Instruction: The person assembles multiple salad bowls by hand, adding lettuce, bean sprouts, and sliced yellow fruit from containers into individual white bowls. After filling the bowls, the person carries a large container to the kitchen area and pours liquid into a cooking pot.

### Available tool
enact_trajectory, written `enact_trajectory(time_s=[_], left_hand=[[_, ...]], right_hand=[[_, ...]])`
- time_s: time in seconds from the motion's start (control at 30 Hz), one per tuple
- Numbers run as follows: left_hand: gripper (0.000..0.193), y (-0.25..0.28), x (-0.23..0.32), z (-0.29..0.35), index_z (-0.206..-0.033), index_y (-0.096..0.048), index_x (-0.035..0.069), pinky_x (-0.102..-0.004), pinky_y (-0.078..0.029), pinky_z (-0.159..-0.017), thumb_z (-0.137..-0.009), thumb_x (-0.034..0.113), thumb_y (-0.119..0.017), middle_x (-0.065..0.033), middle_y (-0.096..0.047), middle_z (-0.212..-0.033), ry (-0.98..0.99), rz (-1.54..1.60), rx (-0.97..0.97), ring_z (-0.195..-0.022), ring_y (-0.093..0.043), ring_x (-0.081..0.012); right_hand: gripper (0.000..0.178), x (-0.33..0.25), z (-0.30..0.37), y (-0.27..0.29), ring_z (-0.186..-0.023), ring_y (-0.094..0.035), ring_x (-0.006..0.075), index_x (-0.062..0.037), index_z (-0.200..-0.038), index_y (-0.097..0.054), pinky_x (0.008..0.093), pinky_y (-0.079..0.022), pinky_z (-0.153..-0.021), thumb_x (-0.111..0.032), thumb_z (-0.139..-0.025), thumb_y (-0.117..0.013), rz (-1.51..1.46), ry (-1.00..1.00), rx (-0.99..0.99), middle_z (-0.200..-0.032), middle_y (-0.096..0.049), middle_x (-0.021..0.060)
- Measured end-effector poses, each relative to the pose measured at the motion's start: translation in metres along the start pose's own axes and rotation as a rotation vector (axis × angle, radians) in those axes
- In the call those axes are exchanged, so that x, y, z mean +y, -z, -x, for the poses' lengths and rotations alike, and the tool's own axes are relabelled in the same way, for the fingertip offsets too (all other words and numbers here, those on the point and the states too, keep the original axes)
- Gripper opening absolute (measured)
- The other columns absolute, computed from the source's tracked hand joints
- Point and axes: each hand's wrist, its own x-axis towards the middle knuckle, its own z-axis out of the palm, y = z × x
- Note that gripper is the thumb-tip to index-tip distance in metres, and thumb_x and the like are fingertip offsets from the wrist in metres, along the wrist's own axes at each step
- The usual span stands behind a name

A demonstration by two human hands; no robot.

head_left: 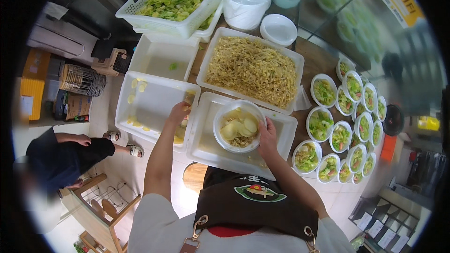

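Note:
My right hand [268, 137] grips the rim of a white round bowl [216, 133], thumb on the edge. Pale yellow slices, looking like potato, lie in it over bean sprouts [245, 141]. The bowl is held above a shallow white tray [202, 147]. To its left, my left hand [179, 112] is at the right side of another white tray [154, 105], where some food pieces [189, 97] lie. Its fingers are bent together at those pieces; what they pinch is too small to name. A few yellow slices [135, 122] lie along that tray's left side.
Beyond stands a tray of bean sprouts [255, 68]. At back left are a basket of cut lettuce [180, 3] and a white bin [164, 58]. Stacked bowls [279, 29] stand behind. Many filled bowls [320, 124] crowd the right side. A person [56, 159] is at far left.

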Motion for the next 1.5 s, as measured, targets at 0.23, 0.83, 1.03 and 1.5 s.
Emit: enact_trajectory(time_s=[0.23,0.83,1.03,1.5], left_hand=[[0.027,0.006,0.111,0.083,-0.108,-0.056,0.005,-0.0285,-0.056,-0.065,-0.081,0.004,-0.059,-0.0055,-0.060,-0.096,-0.122,0.383,0.184,-0.082,-0.060,-0.0133],[0.033,-0.170,0.227,0.169,-0.104,-0.058,0.010,-0.0372,-0.050,-0.071,-0.073,0.003,-0.064,-0.0120,-0.052,-0.097,-0.622,-0.493,0.188,-0.082,-0.059,-0.0285],[0.025,-0.137,0.246,0.192,-0.103,-0.056,0.005,-0.0320,-0.050,-0.064,-0.079,0.004,-0.062,-0.0121,-0.051,-0.096,-0.519,-0.088,0.223,-0.074,-0.059,-0.0228],[0.012,0.153,0.270,0.017,-0.095,-0.058,0.001,-0.0273,-0.046,-0.061,-0.085,0.007,-0.055,-0.0081,-0.061,-0.077,-0.613,-0.233,0.624,-0.064,-0.055,-0.0135]], right_hand=[[0.027,-0.009,0.007,0.010,-0.096,-0.053,0.0119,0.0007,-0.117,-0.050,0.0260,-0.043,-0.087,-0.011,-0.093,-0.047,0.036,-0.010,0.046,-0.107,-0.057,0.0060],[0.027,-0.019,0.018,0.050,-0.097,-0.051,0.0125,0.0008,-0.116,-0.051,0.0267,-0.040,-0.088,-0.011,-0.092,-0.047,0.142,0.127,-0.027,-0.106,-0.057,0.0065],[0.028,-0.022,0.019,0.064,-0.096,-0.052,0.0125,-0.0007,-0.117,-0.051,0.0263,-0.041,-0.087,-0.013,-0.092,-0.048,0.077,0.073,0.057,-0.106,-0.057,0.0059],[0.034,-0.012,0.013,0.041,-0.103,-0.056,0.0216,-0.0028,-0.124,-0.043,0.0353,-0.048,-0.088,-0.012,-0.091,-0.046,-0.061,-0.064,0.247,-0.115,-0.054,0.0113]])
